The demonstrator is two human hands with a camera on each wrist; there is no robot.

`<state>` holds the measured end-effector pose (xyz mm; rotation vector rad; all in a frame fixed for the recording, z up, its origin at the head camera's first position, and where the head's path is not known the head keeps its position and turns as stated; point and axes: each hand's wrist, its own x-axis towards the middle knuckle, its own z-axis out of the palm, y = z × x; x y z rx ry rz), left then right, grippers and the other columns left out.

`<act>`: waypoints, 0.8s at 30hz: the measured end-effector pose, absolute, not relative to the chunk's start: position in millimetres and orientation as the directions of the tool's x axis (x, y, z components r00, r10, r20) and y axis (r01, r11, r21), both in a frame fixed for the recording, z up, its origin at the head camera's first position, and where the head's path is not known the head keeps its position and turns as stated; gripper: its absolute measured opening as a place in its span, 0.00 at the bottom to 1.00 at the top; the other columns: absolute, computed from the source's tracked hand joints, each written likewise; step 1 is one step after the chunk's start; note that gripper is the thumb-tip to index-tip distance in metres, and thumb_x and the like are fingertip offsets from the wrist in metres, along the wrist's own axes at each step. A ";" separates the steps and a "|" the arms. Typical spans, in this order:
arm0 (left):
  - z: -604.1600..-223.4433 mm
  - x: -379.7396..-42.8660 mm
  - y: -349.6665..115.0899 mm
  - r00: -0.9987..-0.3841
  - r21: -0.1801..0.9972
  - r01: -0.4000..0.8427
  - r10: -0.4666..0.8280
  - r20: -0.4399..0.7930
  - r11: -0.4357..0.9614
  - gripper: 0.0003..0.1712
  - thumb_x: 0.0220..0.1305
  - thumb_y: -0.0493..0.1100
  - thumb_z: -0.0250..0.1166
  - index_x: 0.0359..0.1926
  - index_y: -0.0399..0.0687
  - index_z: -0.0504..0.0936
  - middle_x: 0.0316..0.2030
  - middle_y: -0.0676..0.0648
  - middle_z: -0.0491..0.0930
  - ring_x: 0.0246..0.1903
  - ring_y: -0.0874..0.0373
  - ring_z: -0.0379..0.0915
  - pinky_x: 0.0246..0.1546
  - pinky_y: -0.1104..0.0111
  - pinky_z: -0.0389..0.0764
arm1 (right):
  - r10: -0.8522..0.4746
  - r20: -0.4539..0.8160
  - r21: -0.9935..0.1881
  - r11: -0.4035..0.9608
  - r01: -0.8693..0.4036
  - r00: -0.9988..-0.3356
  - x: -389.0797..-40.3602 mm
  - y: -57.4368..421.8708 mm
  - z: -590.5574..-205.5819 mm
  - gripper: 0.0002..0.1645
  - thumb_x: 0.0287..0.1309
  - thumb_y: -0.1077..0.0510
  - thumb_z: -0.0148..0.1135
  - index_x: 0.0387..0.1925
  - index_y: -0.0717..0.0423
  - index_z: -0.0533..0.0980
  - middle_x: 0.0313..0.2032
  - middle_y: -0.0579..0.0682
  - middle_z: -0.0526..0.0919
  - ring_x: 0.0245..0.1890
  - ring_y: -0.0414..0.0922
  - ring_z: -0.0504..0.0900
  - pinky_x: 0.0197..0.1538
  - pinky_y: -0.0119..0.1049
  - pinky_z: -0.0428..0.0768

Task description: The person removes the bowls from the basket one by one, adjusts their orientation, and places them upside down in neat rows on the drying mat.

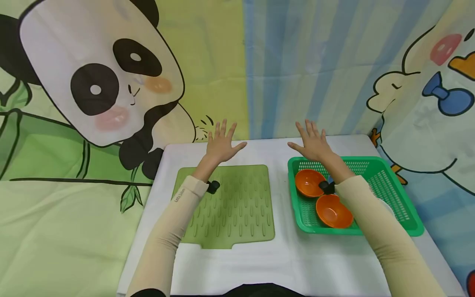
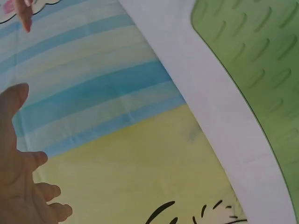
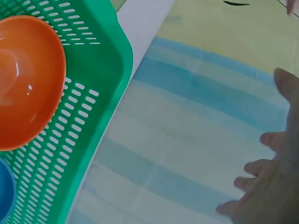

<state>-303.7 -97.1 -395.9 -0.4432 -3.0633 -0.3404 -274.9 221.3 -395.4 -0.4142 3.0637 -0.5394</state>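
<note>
Head view: left hand [image 1: 220,147] and right hand [image 1: 313,145], fingers spread apart. Behind the left fingers, toward the wearer, lies a ridged green mat [image 1: 241,206]; behind the right fingers, a perforated green basket [image 1: 389,181] holds two orange bowls [image 1: 334,211]. A white tablecloth [image 1: 267,264] underlies all.

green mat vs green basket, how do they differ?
The mat lies flat; the basket has raised walls. The mat is a paler, yellowish green, the basket a stronger green. The mat is patterned with oblong shapes; the basket is slotted and holds orange bowls. Both rest on the white table.
</note>
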 end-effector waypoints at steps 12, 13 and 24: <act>-430.8 -270.1 -133.8 -0.930 0.598 0.361 0.226 0.291 0.716 0.25 0.66 0.50 0.55 0.60 0.43 0.71 0.59 0.41 0.67 0.60 0.46 0.60 0.59 0.51 0.62 | -0.031 0.136 -0.931 0.337 -0.139 -0.990 -231.8 282.9 -396.7 0.23 0.68 0.53 0.46 0.58 0.62 0.67 0.50 0.64 0.75 0.47 0.52 0.76 0.51 0.35 0.75; -438.8 -265.8 -137.8 -0.927 0.605 0.364 0.215 0.306 0.708 0.23 0.66 0.49 0.56 0.58 0.42 0.72 0.58 0.41 0.69 0.59 0.46 0.61 0.59 0.51 0.62 | -0.010 0.119 -0.944 0.308 -0.117 -0.993 -227.4 287.8 -400.5 0.22 0.69 0.53 0.46 0.57 0.63 0.68 0.49 0.62 0.76 0.46 0.49 0.78 0.49 0.32 0.75; -538.3 -211.8 -200.5 -0.946 0.663 0.310 0.151 0.287 0.681 0.31 0.55 0.43 0.68 0.59 0.40 0.70 0.61 0.35 0.63 0.61 0.39 0.55 0.57 0.43 0.60 | 0.109 -0.035 -0.968 -0.251 0.006 -0.993 -212.7 344.9 -489.9 0.14 0.68 0.52 0.48 0.47 0.55 0.71 0.40 0.46 0.81 0.41 0.41 0.78 0.47 0.30 0.75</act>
